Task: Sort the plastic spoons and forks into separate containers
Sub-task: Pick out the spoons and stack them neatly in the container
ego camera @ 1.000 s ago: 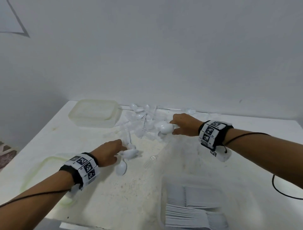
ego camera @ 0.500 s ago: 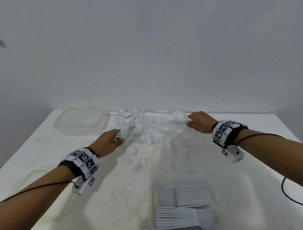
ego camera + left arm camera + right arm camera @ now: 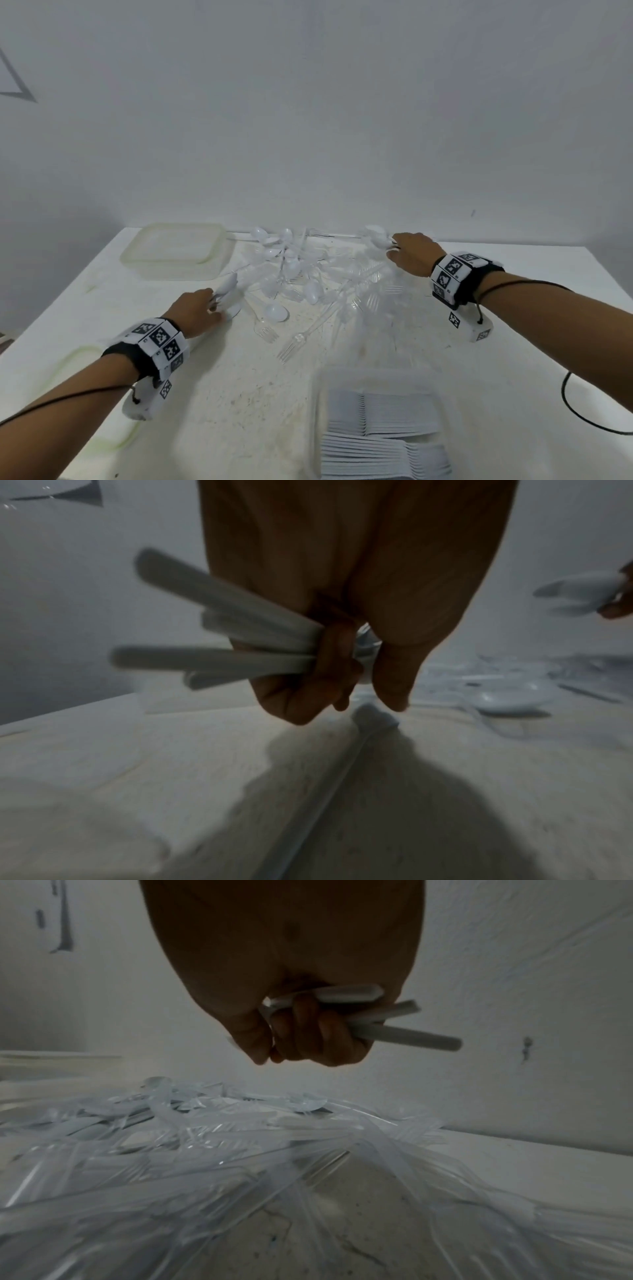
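Note:
A heap of white spoons and clear forks (image 3: 301,270) lies at the back middle of the white table (image 3: 222,394). My left hand (image 3: 200,310) sits at the heap's near left and grips a bundle of white spoons (image 3: 240,642), handles sticking out left in the left wrist view. My right hand (image 3: 407,255) is at the heap's far right, curled round several white spoons (image 3: 383,1018), their bowls (image 3: 375,234) poking out toward the wall. Below it in the right wrist view spreads the clear fork pile (image 3: 205,1150).
An upturned translucent container (image 3: 176,250) stands at the back left. A clear container (image 3: 376,428) with stacked cutlery sits at the near right. A translucent lid (image 3: 65,394) lies under my left forearm. Loose forks (image 3: 298,339) lie mid-table. A black cable (image 3: 582,411) runs at the right.
Both hands have moved away from me, the right one from the heap's middle to its far right edge, the left one up to the heap's near left. Each still grips its spoons.

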`<control>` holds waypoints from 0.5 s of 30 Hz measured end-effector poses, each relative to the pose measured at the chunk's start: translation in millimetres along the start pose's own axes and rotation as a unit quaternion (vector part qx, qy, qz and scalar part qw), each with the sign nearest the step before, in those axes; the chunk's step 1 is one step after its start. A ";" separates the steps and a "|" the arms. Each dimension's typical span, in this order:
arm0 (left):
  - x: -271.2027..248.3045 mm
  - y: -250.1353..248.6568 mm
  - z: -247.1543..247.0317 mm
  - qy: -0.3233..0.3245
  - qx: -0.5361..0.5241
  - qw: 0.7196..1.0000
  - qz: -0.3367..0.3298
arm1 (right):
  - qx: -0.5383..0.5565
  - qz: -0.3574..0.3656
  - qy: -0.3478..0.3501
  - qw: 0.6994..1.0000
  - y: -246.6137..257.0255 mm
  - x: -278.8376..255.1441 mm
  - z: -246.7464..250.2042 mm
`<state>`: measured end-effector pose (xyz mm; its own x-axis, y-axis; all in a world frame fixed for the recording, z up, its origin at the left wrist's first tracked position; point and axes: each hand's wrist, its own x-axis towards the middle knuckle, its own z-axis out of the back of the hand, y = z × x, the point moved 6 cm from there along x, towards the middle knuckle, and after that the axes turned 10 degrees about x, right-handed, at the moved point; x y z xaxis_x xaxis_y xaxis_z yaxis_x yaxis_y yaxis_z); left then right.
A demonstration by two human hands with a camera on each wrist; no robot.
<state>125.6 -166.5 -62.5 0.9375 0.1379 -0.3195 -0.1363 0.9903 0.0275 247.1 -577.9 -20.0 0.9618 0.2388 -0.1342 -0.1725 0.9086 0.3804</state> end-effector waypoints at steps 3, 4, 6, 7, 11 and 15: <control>-6.3 1.2 -9.9 0.004 -0.024 1.000 0.015 | -0.002 -0.038 -0.019 0.999 -17.9 4.3 9.2; -7.3 1.8 -9.6 -0.001 -0.020 1.000 0.021 | -0.003 -0.046 -0.024 0.999 -22.3 4.4 11.7; -7.9 5.0 -9.4 -0.002 -0.010 0.999 0.041 | -0.008 -0.055 -0.033 0.998 -26.7 2.8 15.2; -7.5 5.9 -10.4 0.002 -0.013 0.999 0.048 | -0.010 -0.059 -0.032 0.998 -27.3 1.9 15.9; -5.9 -3.1 -10.2 0.022 -0.008 0.999 0.027 | 0.007 -0.062 -0.042 0.997 -26.9 5.1 17.7; -6.7 -7.7 5.3 0.009 -0.006 1.000 -0.008 | 0.028 -0.057 -0.068 0.996 -28.3 16.6 26.3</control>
<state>122.0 -174.9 -55.5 0.9333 0.1223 -0.3377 -0.1259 0.9920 0.0114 273.5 -608.6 -8.9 0.9951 0.0828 -0.0548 -0.0521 0.9053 0.4215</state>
